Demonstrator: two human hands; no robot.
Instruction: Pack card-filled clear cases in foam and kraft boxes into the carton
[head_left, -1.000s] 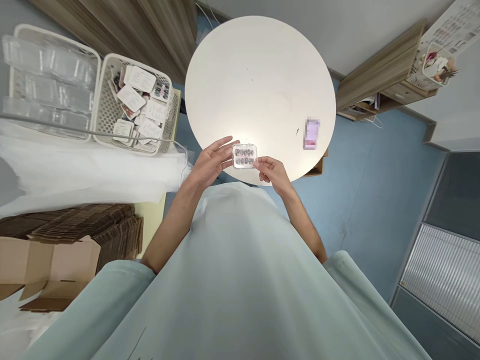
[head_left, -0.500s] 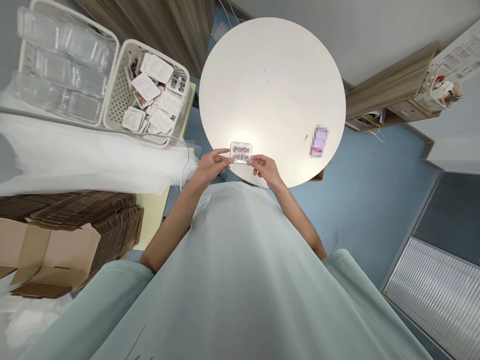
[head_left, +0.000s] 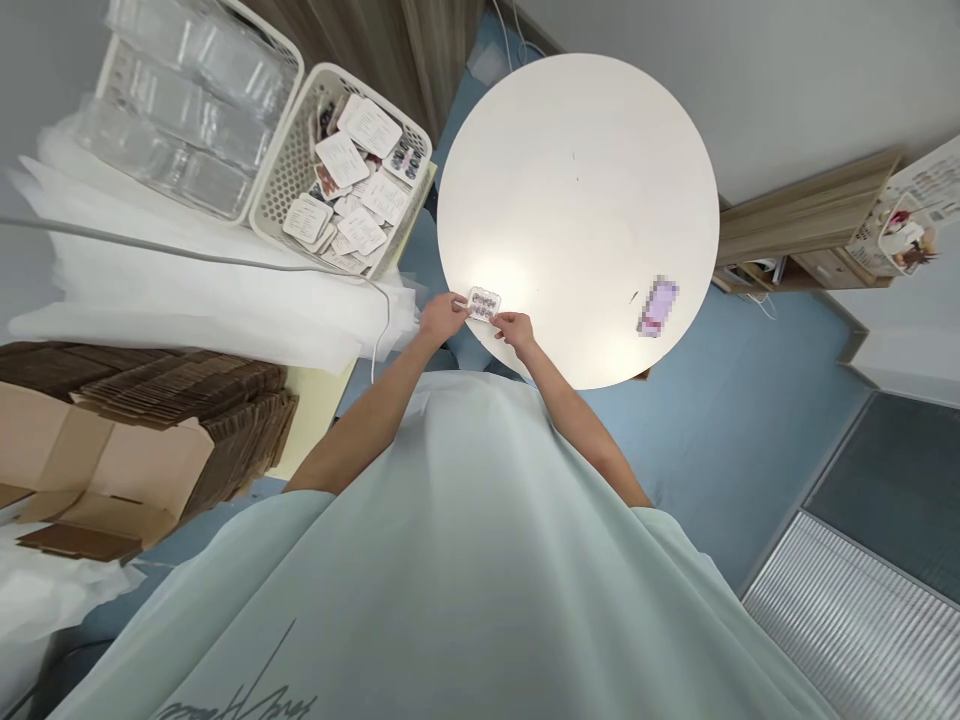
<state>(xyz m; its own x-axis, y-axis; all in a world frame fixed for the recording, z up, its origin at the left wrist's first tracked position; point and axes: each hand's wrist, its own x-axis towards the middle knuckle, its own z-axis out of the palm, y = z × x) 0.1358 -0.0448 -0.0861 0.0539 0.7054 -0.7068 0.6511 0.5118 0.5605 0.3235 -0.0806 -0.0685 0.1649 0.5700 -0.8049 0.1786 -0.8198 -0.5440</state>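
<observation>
A small clear plastic case (head_left: pixel 484 303) with two rows of little dark oval pieces, which look like press-on nails, is at the near left edge of the round white table (head_left: pixel 592 200). My left hand (head_left: pixel 444 316) grips its left side, fingers closed at the lower corner. On the opposite side, my right hand (head_left: pixel 515 328) pinches the lower right corner between thumb and fingers. Whether the case touches the tabletop or is held just above it, I cannot tell.
A purple blurred object (head_left: pixel 658 306) lies at the table's right. To the left stand a basket of cards and nail packs (head_left: pixel 281 195), a basket of clear plastic boxes (head_left: pixel 255 190), a white sheet (head_left: pixel 292 320), folded cardboard (head_left: pixel 247 395) and a cable (head_left: pixel 386 320).
My view has shifted, so the table and baskets sit further right in the picture. Both hands still hold the case, which now appears slightly tilted and nearer the table's left edge.
</observation>
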